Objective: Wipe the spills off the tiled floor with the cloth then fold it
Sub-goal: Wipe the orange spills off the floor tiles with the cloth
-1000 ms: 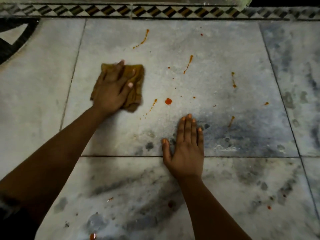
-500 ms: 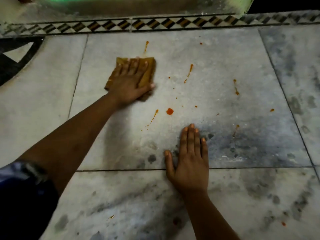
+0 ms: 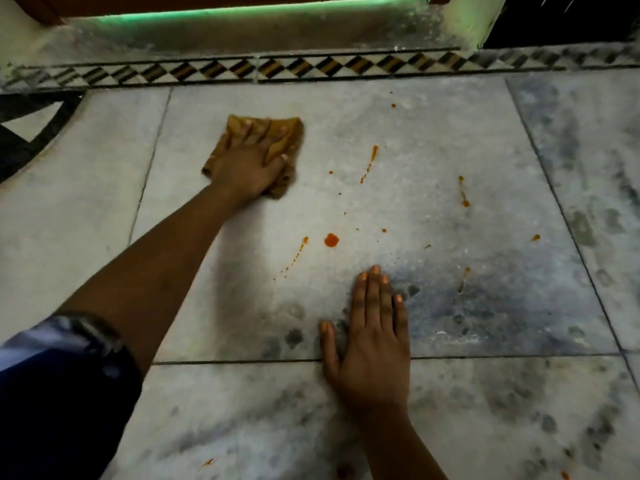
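A brown cloth lies bunched on the grey marble floor tile, upper left of centre. My left hand presses flat on top of it, fingers spread over the fabric. Orange-red spills dot the tile to the right: a round drop, a streak, a dotted streak and smaller spots. My right hand rests palm down on the floor near the tile joint, holding nothing.
A patterned black, white and brown border strip runs across the far side, with a raised step lit green behind it. A dark inlay curves at the left. More small orange spots lie on the near tile.
My left hand pushed the cloth away from me over the upper streak, which is gone from the tile now. The view has tilted up. My right hand stayed planted.
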Motion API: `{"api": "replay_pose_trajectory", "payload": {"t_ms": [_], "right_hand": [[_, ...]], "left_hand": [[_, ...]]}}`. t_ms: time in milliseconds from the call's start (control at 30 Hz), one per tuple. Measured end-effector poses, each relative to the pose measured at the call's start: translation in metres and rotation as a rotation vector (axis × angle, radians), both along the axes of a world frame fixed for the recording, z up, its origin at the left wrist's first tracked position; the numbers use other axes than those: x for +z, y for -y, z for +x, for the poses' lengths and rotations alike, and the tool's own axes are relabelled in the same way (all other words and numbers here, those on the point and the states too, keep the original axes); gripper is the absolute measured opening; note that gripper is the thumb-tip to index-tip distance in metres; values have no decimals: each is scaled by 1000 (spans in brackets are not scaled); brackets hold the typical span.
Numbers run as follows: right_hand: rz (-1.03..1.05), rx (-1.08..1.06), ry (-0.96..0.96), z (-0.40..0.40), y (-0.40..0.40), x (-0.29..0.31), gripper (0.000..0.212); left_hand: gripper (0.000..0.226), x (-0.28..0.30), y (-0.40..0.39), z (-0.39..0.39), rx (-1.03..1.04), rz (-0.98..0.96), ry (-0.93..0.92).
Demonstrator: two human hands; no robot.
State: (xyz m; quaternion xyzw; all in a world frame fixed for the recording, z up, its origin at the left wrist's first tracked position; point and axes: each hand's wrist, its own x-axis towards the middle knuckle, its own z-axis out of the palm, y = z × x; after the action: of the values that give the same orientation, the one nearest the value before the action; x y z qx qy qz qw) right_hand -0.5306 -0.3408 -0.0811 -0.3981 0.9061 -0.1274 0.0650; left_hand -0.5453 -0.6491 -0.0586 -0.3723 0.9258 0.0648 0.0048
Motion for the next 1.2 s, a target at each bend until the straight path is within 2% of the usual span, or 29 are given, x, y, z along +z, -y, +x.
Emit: {"api": "replay_pose_trajectory", "payload": {"t_ms": [100,200,267,333,400,467,567,633,700,800,900,1000,1100,1200], "right_hand": [[-21,-1,1,0,0,-1,75],[-37,-4,2,1,1,-3,75],[-38,-5,0,1,0,-3,76],[-25,-9,2,1,1,-2,77],[-7,-6,11,0,-1,-2,77],[-11,-4,11,0,0,-1,77],[-8,2,-2,1,0,-1,77],[-19,1,-15,0,0,-2,76],[-18,-3,-29,1,0,-3,76],[-34,-4,-34,1,1,-1,76],[-36,-9,-43,2,1,-1,76],[-48,-11,-40,3,0,-1,75],[-61,-9,-52,2,0,-4,76],[-79,0,-53,3,-1,-6,76]], "left_hand": [[56,2,25,-7,215,21,24],[62,9,43,-55,344,148,15],[63,12,35,-85,300,192,-7],[60,15,12,-94,118,169,13],[60,12,-13,-70,-64,125,30],[67,5,-20,-30,-123,48,29],[66,7,9,-9,44,-14,82],[62,10,24,-32,171,67,54],[62,11,17,-59,214,146,35],[60,9,-27,-65,78,135,15],[62,8,-67,-15,-143,-12,19],[62,5,-66,22,-76,-92,17],[60,2,-44,-8,83,-12,47],[60,1,-54,-30,-1,52,58]]}}
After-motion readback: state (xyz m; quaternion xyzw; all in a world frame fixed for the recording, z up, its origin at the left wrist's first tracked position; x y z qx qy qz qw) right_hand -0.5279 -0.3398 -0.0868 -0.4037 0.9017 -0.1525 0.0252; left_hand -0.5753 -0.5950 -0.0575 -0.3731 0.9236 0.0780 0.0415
